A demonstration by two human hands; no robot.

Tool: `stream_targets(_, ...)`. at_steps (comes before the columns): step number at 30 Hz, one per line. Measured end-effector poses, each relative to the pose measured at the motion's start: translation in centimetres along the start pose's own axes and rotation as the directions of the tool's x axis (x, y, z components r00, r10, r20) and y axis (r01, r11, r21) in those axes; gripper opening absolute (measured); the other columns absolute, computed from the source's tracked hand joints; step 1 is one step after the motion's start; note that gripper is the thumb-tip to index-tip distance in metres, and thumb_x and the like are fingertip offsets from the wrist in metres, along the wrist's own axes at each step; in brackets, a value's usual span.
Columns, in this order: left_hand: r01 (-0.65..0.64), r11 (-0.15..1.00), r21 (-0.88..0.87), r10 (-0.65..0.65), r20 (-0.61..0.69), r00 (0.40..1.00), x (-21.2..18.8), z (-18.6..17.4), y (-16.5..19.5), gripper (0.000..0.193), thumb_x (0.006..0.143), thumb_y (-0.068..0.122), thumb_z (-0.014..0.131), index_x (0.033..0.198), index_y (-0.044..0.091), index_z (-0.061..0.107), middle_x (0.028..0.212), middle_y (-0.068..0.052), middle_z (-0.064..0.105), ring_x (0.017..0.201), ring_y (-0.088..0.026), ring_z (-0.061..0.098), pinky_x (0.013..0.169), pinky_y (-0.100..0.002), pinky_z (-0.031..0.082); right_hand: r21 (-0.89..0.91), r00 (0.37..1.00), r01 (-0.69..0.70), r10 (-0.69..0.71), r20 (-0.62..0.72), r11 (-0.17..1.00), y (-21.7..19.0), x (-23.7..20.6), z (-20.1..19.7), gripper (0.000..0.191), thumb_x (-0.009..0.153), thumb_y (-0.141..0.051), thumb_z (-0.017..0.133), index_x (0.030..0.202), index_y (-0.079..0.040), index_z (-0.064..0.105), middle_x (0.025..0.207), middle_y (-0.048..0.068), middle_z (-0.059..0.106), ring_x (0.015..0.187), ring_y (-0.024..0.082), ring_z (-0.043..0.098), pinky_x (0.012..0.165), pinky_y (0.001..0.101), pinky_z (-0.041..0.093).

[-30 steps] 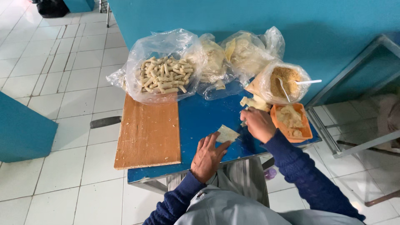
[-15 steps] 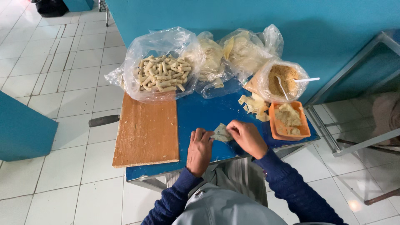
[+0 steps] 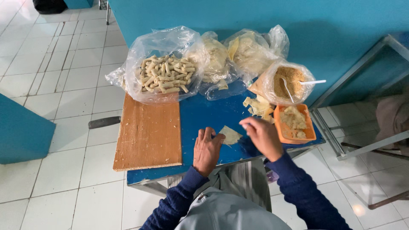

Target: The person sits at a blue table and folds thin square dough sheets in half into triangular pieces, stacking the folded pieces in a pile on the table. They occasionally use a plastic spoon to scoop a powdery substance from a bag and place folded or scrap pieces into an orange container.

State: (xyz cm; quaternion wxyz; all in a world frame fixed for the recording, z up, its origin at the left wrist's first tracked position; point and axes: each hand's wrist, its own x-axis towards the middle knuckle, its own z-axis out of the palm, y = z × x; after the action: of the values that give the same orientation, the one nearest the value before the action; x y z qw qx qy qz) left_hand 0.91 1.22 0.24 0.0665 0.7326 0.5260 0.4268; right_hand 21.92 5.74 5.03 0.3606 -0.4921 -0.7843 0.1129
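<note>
Head view, looking down on a small blue worktop (image 3: 204,115) set against a blue wall. Left hand (image 3: 207,149) lies palm down with its fingers spread loosely, the fingertips pressing the near edge of a pale, flat wrapper (image 3: 230,135), apparently to pin it flat on the bare blue surface. Right hand (image 3: 263,137) hovers just beside the wrapper's right edge with its fingers curled together; whether they pinch anything cannot be told. An orange tray (image 3: 294,135) of crumbly filling sits just right of that hand, within short reach, and loose wrapper pieces (image 3: 257,106) lie behind it. Farther back, a clear bag of brownish crumbs (image 3: 289,81) stands open with a white spoon (image 3: 313,81) resting across its mouth. Two more bags of pale sheets (image 3: 245,53) lean against the wall. At the back left an open bag of rolls (image 3: 165,74) rests partly on a wooden board (image 3: 148,134), which covers the worktop's left side near the left hand.
</note>
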Motion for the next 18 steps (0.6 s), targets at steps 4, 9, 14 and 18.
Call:
stream_targets(4,-0.003,0.998,0.058,0.001,0.034,0.999,0.6,0.4,-0.2,0.013,0.087,0.01,0.071,0.098,0.016,0.073,0.105,-0.011,0.055,0.1,-0.031,0.053,0.081,-0.043,0.047,-0.393,0.942,0.009,-0.139,-0.304,0.919,4.2,3.3,-5.8,0.01,0.094,-0.01,0.071,0.105,-0.012,0.071,0.092,0.012,0.07,0.088,0.035,0.066,0.077,0.0459,0.052)
stream_targets(9,-0.047,0.998,0.034,0.047,0.002,0.999,0.8,0.7,0.0,0.018,0.083,0.013,0.072,0.101,0.015,0.069,0.106,-0.011,0.054,0.099,-0.03,0.052,0.081,-0.043,0.046,-0.589,0.965,-0.198,0.05,-0.257,0.784,9.9,6.4,-7.6,0.014,0.095,-0.021,0.076,0.101,-0.009,0.069,0.099,0.014,0.069,0.097,0.036,0.066,0.083,0.0488,0.052)
stream_targets(14,0.1,0.986,0.132,-0.102,0.014,0.995,0.6,0.6,-0.3,0.026,0.084,0.018,0.075,0.103,0.007,0.061,0.101,-0.01,0.053,0.097,-0.031,0.051,0.078,-0.045,0.044,-0.714,0.967,-0.239,0.094,-0.237,0.658,12.9,8.2,-5.2,0.025,0.088,-0.025,0.079,0.097,-0.003,0.071,0.102,0.018,0.07,0.098,0.035,0.066,0.081,0.0462,0.054)
stream_targets(18,0.145,0.976,0.165,-0.149,0.016,0.989,0.4,0.6,-0.7,0.031,0.082,0.023,0.076,0.099,0.003,0.058,0.102,-0.013,0.052,0.098,-0.033,0.051,0.079,-0.045,0.043,-0.753,0.953,-0.27,0.055,-0.297,0.6,13.1,9.1,-5.0,0.016,0.093,-0.018,0.074,0.098,-0.003,0.071,0.104,0.017,0.071,0.102,0.034,0.067,0.083,0.0438,0.055)
